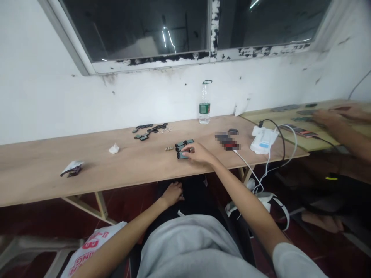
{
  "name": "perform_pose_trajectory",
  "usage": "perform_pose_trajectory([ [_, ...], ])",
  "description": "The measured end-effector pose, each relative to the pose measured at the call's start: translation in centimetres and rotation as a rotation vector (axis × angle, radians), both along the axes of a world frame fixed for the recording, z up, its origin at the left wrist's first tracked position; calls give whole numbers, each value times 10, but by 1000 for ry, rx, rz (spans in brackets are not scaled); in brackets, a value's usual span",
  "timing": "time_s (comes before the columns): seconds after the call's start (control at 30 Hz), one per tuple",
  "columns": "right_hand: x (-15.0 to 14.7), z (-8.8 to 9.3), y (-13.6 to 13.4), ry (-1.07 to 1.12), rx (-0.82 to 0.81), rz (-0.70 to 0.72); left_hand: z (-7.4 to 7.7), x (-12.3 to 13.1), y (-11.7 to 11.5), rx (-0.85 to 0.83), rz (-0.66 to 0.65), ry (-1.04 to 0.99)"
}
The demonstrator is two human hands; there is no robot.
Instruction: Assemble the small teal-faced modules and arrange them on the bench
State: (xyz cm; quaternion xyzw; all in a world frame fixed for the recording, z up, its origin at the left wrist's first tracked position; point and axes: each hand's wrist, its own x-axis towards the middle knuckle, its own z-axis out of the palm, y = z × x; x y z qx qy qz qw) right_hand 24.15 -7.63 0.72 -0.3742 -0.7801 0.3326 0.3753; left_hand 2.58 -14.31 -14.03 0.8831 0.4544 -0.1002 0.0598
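My right hand point(198, 153) reaches over the front of the wooden table, its fingers closed on the edge of a small black rectangular piece with a grey-green face point(181, 155). That piece is at the tabletop; whether it is lifted I cannot tell. Just behind it lie a few similar pieces point(188, 141), close together. Left of them sits a short row of small tan pieces point(169, 148). My left hand point(173, 193) rests on my dark-clothed lap below the table edge, fingers loosely bent and slightly apart, with nothing visible in them.
More dark pieces point(145, 133) lie scattered at the back. A water bottle point(204, 112) stands by the wall. Crumpled white paper point(114, 148) and a packet point(72, 168) are on the left. A white power strip point(263, 139) with cables stands right. Another person's hands point(330, 115) work farther right.
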Motion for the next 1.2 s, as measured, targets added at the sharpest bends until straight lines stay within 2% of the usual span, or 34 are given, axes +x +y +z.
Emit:
perform_pose_trajectory([
  [0.1,-2,0,0,2,5,1,-6,-2,3,-1,-71,-1],
  [0.2,-2,0,0,-31,18,-11,-11,0,6,19,-45,20],
  [0.27,-2,0,0,-39,11,-11,-9,1,9,-3,-32,0],
  [0.33,-1,0,0,-22,4,-8,0,1,9,-59,-31,-61],
  [0.43,1,1,1,7,-4,-15,32,2,-4,-152,-41,-244],
  [0.53,2,0,2,17,-26,-21,84,6,-29,-213,-105,-514],
  [0.6,1,-2,4,48,-49,-8,122,8,-41,-155,-52,-665],
  [0.7,-3,-6,7,135,-102,18,167,3,-34,-10,108,-890],
  [0.77,-5,-9,8,182,-143,-6,182,-5,-16,83,177,-1001],
  [0.87,-7,-12,10,239,-189,-45,180,-14,15,133,196,-990],
  [0.97,-7,-14,10,265,-204,-11,161,-12,34,192,209,-962],
  [1.1,-9,-17,11,271,-231,-8,137,-2,41,228,217,-1016],
  [1.2,-10,-18,12,268,-228,-9,130,-2,43,260,194,-974],
])
